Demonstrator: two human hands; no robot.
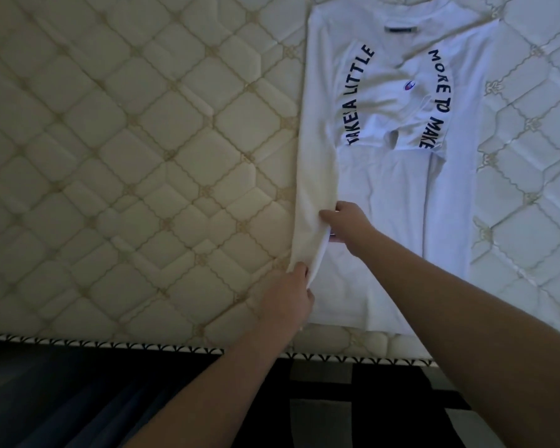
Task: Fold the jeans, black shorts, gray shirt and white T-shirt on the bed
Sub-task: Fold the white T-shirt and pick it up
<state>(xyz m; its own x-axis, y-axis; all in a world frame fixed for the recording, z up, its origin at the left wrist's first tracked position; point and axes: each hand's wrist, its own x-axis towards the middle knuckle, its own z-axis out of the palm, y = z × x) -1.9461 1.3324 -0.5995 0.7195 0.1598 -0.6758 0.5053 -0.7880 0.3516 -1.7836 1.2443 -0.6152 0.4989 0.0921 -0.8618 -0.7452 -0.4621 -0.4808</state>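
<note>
The white cotton T-shirt with the dark curved lettering (398,156) lies flat on the cream quilted mattress (126,156), toward its right side, hem close to the near edge and collar pointing to the far edge. Both sleeves appear already turned in over the chest, and you are working the left long edge.

Your main risk is an uneven fold. You hold that left edge at two points low on the shirt, so the upper stretch toward the shoulder has no support; if you carry the flap across now, I judge the top part may lag and the crease run slanted. The tucked sleeve could also slide out from under the lettering if the cloth drags. A third risk: the hem sits near the mattress edge (the dark floor and the black-and-grey patterned rug (369,415) lie just below), so a pull toward you could draw the shirt off the bed.

Your left hand (288,302) reaches in from the near edge, palm side hidden, with fingers curled round the lifted side edge just above the hem. Your right hand (346,224) crosses over the body of the shirt, forearm angled from the lower right, and pinches the same edge higher up, thumb on top. Between the two hands the cloth stands up in a narrow raised fold.

The jeans, shorts and gray shirt are not in view.
</note>
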